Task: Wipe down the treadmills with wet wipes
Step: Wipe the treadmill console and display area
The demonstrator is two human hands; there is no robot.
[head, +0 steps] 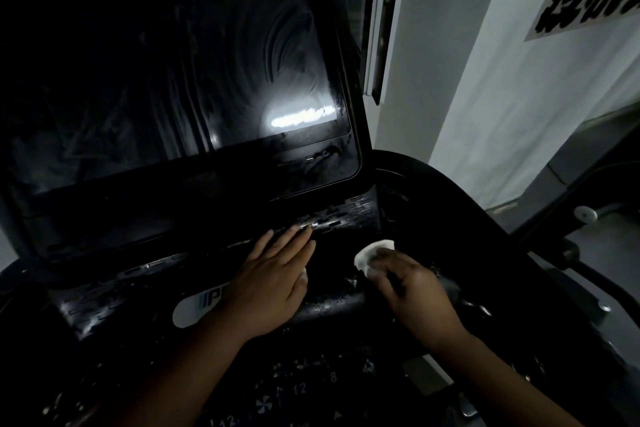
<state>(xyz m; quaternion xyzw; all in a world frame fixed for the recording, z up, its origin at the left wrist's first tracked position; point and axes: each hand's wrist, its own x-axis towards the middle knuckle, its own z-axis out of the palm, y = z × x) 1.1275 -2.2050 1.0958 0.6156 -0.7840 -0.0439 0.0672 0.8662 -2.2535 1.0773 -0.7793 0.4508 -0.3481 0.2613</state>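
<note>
Wiping the treadmill console [332, 333], viewed from the head camera in dim light. The two hands are apart on the ledge below the dark screen [173, 80]. The left hand [273, 274] lies flat with straight fingers, its fingertips touching the slotted strip [339, 215]. A sliver of white shows at its edge, and whether that is a second wipe cannot be told. The right hand [412, 288] pinches a bunched wet wipe [370, 255], which sits on the ledge near the console's right corner, just beside the curved side rail [485, 204]. Curved smear marks on the screen and droplets on the ledge suggest that those surfaces have been covered, while the keypad [298, 388] nearer the person probably awaits attention. To do this step well, the wipe should be opened flatter so that more of it meets the plastic. It should then be drawn in overlapping strokes along the ledge and pressed into the slots and the corner, where grime gathers. Light pressure is advisable near the keypad, to avoid triggering buttons or leaving pooled moisture.
</note>
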